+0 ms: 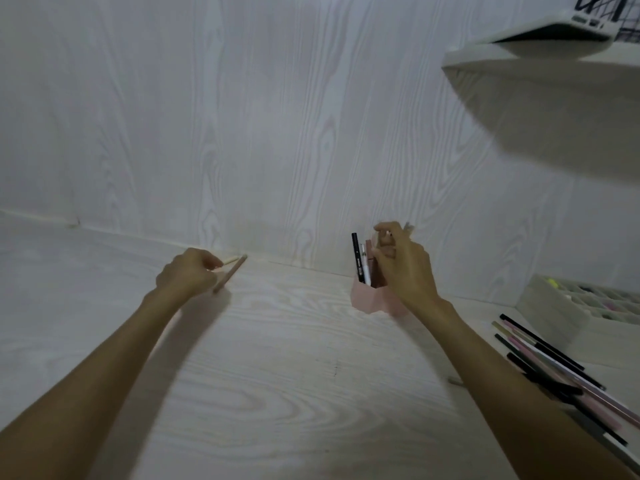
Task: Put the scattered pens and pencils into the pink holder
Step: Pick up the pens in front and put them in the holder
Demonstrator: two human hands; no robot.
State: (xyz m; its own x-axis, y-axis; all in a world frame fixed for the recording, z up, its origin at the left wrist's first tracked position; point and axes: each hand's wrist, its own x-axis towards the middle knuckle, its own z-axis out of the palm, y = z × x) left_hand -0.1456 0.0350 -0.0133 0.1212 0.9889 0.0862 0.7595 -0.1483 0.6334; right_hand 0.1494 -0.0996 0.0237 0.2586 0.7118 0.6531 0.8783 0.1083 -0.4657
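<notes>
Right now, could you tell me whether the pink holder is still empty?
No, the pink holder already has a black pen and a white pen standing upright in it.

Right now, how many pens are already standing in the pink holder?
2 clearly show: a black pen and a white pen, side by side at the pink holder's left side. The right hand covers the rest, so more may be hidden.

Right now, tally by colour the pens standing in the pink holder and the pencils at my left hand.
Black pen, in pink holder: 1
White pen: 1
Pink pencil, gripped by left hand: 1
Cream pencil: 1
Total seen: 4
</notes>
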